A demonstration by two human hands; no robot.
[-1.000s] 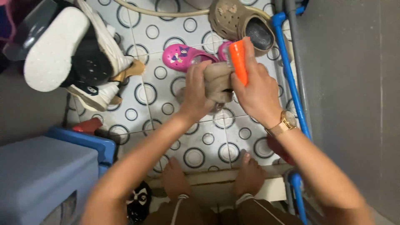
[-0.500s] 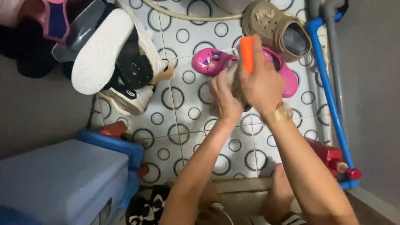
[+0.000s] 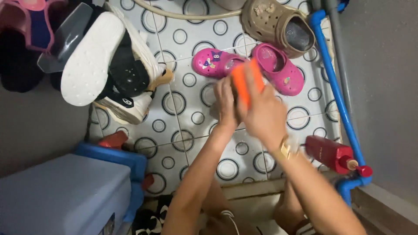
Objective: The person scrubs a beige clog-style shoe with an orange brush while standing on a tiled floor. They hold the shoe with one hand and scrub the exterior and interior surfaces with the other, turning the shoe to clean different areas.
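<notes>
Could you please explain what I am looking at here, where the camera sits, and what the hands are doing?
There is no machine: a person works with two bare hands, and the one camera sits on that person's head, looking down, so the arms enter from the bottom edge.

The right hand, with a gold watch on its wrist, holds an orange brush. The left hand grips something pale beneath it, mostly hidden; I cannot tell what it is.

The floor is tiled with a ring pattern. On it lie two pink clogs, a brown clog, a pile of white and black sneakers, a hose and a red bottle. A blue pipe runs along the right wall, and a blue-grey box stands at lower left.
</notes>
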